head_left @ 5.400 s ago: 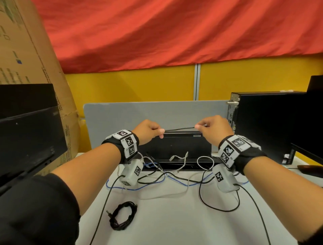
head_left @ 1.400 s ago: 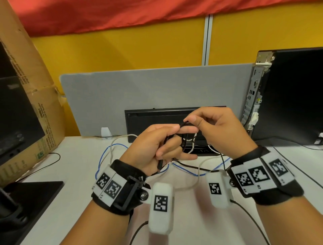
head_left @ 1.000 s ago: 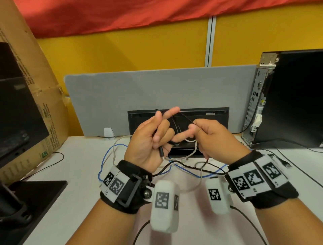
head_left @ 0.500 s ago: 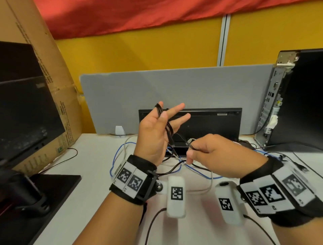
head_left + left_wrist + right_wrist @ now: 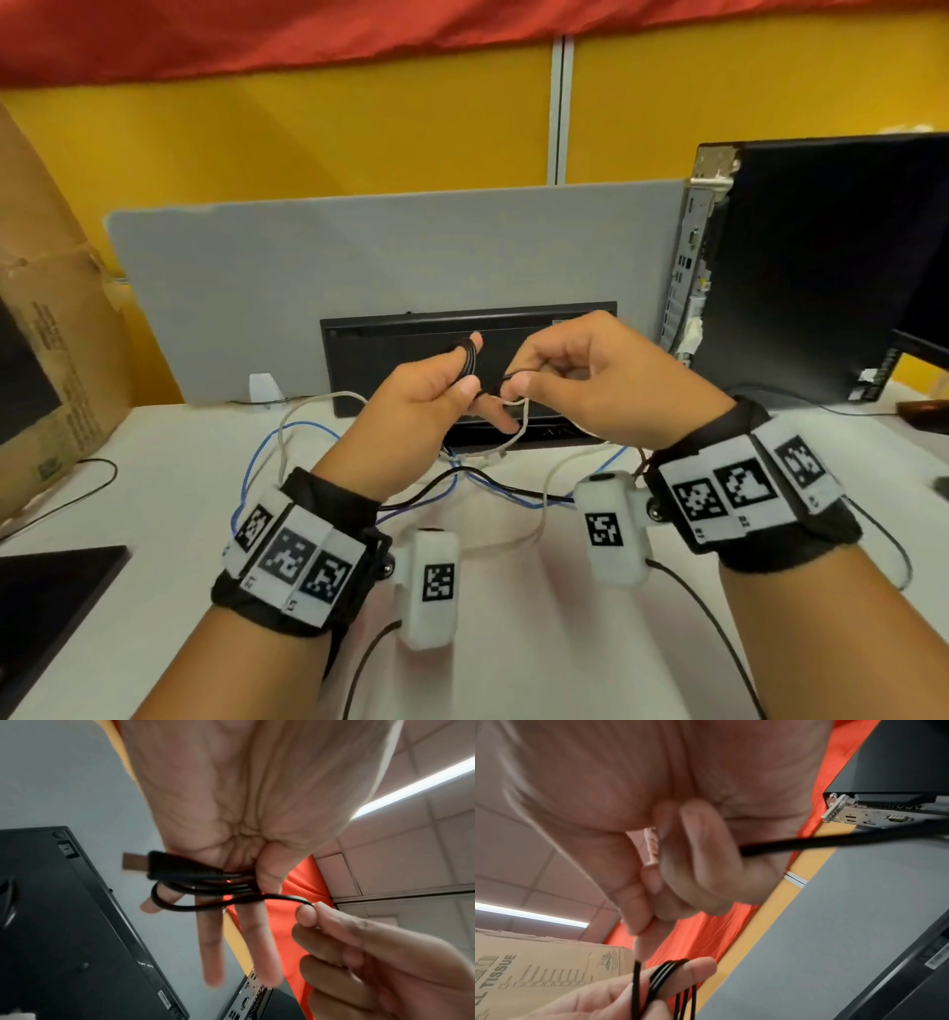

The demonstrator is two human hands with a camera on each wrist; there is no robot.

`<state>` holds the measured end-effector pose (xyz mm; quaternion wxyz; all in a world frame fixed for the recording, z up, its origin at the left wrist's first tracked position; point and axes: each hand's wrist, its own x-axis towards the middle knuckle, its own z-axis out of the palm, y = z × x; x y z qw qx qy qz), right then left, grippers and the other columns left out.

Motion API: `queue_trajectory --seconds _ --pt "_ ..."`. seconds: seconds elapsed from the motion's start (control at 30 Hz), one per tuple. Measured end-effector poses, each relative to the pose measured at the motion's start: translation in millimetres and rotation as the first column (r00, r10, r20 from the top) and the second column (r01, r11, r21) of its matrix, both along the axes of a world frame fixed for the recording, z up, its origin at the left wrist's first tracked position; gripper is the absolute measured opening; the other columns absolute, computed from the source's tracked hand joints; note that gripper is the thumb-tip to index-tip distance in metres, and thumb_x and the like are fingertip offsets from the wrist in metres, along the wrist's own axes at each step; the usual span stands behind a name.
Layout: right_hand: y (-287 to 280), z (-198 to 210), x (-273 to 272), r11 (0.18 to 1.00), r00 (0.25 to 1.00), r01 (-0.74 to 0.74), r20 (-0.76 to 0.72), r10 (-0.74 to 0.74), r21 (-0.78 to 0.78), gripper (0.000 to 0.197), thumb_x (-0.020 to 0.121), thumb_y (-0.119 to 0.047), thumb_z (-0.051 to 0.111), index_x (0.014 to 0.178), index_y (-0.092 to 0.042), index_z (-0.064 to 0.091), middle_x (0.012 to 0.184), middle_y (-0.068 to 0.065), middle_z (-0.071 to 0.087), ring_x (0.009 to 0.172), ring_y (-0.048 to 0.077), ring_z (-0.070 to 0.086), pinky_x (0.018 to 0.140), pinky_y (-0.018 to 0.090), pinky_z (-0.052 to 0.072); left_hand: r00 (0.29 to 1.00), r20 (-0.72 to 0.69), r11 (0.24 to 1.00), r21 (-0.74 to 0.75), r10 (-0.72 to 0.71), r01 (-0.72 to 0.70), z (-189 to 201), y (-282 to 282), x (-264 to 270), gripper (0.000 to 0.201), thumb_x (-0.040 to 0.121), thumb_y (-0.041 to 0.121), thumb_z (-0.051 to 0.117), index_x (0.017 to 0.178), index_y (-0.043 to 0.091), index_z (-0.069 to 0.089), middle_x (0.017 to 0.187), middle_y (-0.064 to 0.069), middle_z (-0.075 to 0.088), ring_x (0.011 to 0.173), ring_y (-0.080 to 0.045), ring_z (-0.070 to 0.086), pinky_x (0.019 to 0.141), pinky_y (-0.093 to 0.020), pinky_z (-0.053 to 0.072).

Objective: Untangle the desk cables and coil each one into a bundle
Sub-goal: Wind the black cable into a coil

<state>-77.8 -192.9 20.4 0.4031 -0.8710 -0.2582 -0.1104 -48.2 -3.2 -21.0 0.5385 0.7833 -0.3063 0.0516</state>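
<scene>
A thin black cable (image 5: 468,360) is wound in several turns around the fingers of my left hand (image 5: 452,380), held up above the desk. In the left wrist view the thumb pins the turns (image 5: 205,886) against the palm, and a USB plug (image 5: 164,866) sticks out beside them. My right hand (image 5: 529,372) is level with the left and pinches the same cable between thumb and forefinger (image 5: 308,906). In the right wrist view a loose strand (image 5: 834,841) runs out of the right fist. A blue cable (image 5: 267,447), a whitish cable (image 5: 308,406) and a black strand (image 5: 503,488) lie crossed on the white desk (image 5: 154,514).
A black keyboard (image 5: 411,334) stands on edge against the grey divider (image 5: 359,257) right behind my hands. A black computer tower (image 5: 821,257) stands at the right, a cardboard box (image 5: 51,334) at the left, and a flat black base (image 5: 51,591) at the near left.
My right hand has risen from below to level with the left fingers, carrying the cable up. The left thumb now presses on the turns. The view has shifted left.
</scene>
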Motion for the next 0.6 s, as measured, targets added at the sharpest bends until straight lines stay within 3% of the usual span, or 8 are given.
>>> queue_trajectory --seconds 0.07,0.13,0.2,0.3,0.4,0.47,0.53,0.6 --pt "-4 0 3 0.996 0.997 0.029 0.068 -0.035 0.078 0.011 0.087 -0.022 0.070 0.078 -0.018 0.074 0.063 0.001 0.065 0.056 0.006 0.053 0.058 0.019 0.044 0.992 -0.084 0.995 -0.053 -0.094 0.090 0 0 -2 0.033 0.103 0.006 0.035 0.122 0.021 0.056 0.065 -0.001 0.072 0.085 -0.012 0.072 0.094 -0.010 0.040" --pt "-4 -2 7 0.981 0.984 0.059 0.154 -0.088 0.186 0.009 0.081 -0.027 0.075 0.076 -0.020 0.075 0.067 0.008 0.068 0.060 0.023 0.057 0.059 0.032 0.048 0.983 -0.116 0.988 -0.087 -0.139 0.129 0 2 -2 0.031 0.103 0.007 0.035 0.123 0.005 0.059 0.053 -0.002 0.062 0.064 -0.020 0.069 0.094 -0.028 0.046" --pt "-4 -6 13 0.949 0.962 0.107 0.212 -0.175 0.297 0.009 0.075 -0.030 0.079 0.073 -0.022 0.075 0.067 0.015 0.068 0.065 0.035 0.058 0.059 0.037 0.049 0.963 -0.176 0.972 -0.149 -0.206 0.181 1 4 -3 0.034 0.101 0.015 0.037 0.124 0.009 0.061 0.046 -0.001 0.049 0.049 -0.018 0.057 0.086 -0.042 0.048" --pt "-3 -14 23 0.903 0.929 0.160 0.249 -0.275 0.399 0.004 0.076 -0.025 0.079 0.074 -0.027 0.076 0.070 0.000 0.072 0.071 0.018 0.065 0.070 0.031 0.053 0.883 -0.267 0.903 -0.307 -0.386 0.301 2 7 -5 0.038 0.099 0.019 0.037 0.123 0.004 0.062 0.044 0.004 0.037 0.041 -0.012 0.039 0.102 -0.063 0.038" --pt "-2 -22 32 0.928 0.921 0.184 0.274 -0.278 0.325 0.014 0.089 -0.022 0.067 0.098 -0.028 0.076 0.084 -0.019 0.072 0.086 -0.002 0.065 0.082 0.022 0.051 0.786 -0.270 0.766 -0.534 -0.556 0.359 5 7 -8 0.041 0.101 0.018 0.036 0.129 -0.007 0.053 0.046 0.006 0.034 0.039 -0.007 0.033 0.102 -0.066 0.039" --pt "-1 -28 35 0.955 0.937 0.188 0.249 -0.244 0.229 0.024 0.096 -0.023 0.057 0.114 -0.030 0.070 0.071 -0.032 0.063 0.077 -0.009 0.060 0.075 0.011 0.044 0.762 -0.218 0.678 -0.642 -0.609 0.358 7 7 -9 0.045 0.102 0.017 0.034 0.132 -0.015 0.042 0.049 0.001 0.042 0.039 -0.006 0.037 0.097 -0.066 0.042" --pt "1 -33 37 0.976 0.956 0.180 0.213 -0.204 0.124 0.030 0.100 -0.020 0.049 0.124 -0.031 0.064 0.064 -0.026 0.059 0.068 -0.007 0.056 0.070 0.012 0.041 0.782 -0.163 0.630 -0.700 -0.601 0.338 9 5 -9 0.047 0.101 0.018 0.034 0.132 -0.017 0.036 0.072 -0.009 0.066 0.041 -0.006 0.047 0.092 -0.062 0.048" --pt "4 -36 37 0.984 0.975 0.181 0.128 -0.179 -0.001 0.031 0.101 -0.021 0.045 0.127 -0.028 0.060 0.067 -0.020 0.054 0.068 -0.004 0.053 0.070 0.021 0.042 0.808 -0.114 0.581 -0.752 -0.578 0.310 9 5 -6 0.045 0.100 0.020 0.034 0.132 -0.011 0.034 0.109 -0.011 0.072 0.049 -0.009 0.060 0.087 -0.055 0.052"
